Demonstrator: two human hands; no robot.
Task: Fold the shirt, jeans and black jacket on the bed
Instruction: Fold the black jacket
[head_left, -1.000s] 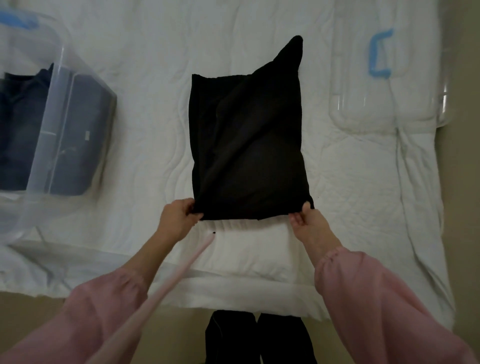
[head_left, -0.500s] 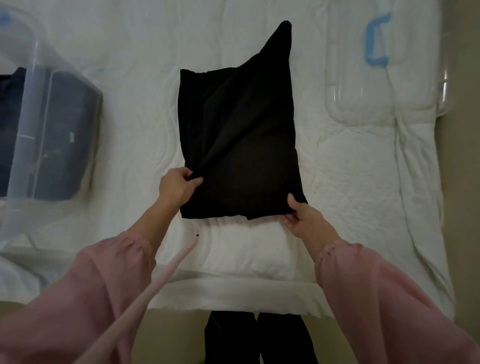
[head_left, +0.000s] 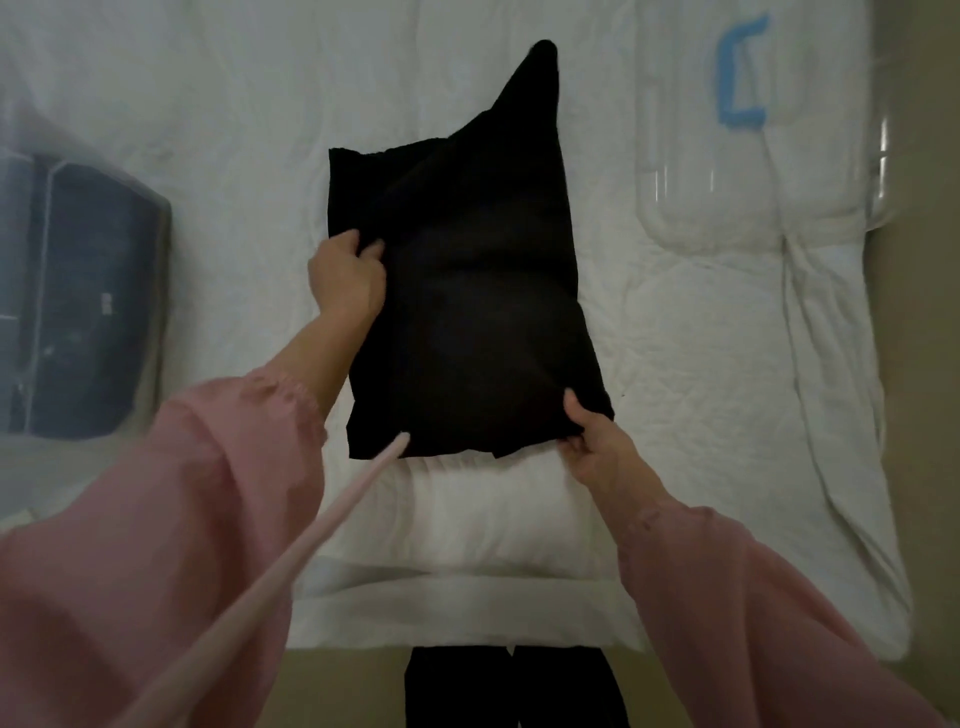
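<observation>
The black jacket (head_left: 483, 291) lies folded into a rough rectangle in the middle of the white bed (head_left: 234, 130), with one pointed piece sticking out at its far right corner. My left hand (head_left: 345, 278) grips a fold of the jacket on its left edge, about halfway up. My right hand (head_left: 597, 441) pinches the jacket's near right corner, thumb on top. Dark folded clothes (head_left: 88, 301) sit inside a clear box at the left; which garments they are I cannot tell.
A clear plastic storage box (head_left: 158, 332) stands on the bed at the left. Its clear lid (head_left: 753, 135) with a blue handle lies at the far right. The bed's near edge (head_left: 467, 618) runs across the bottom, with my dark trouser legs (head_left: 514, 686) below it.
My left hand has slid from the jacket's near left corner up along its left edge and now grips a fold there. My right hand stays at the near right corner.
</observation>
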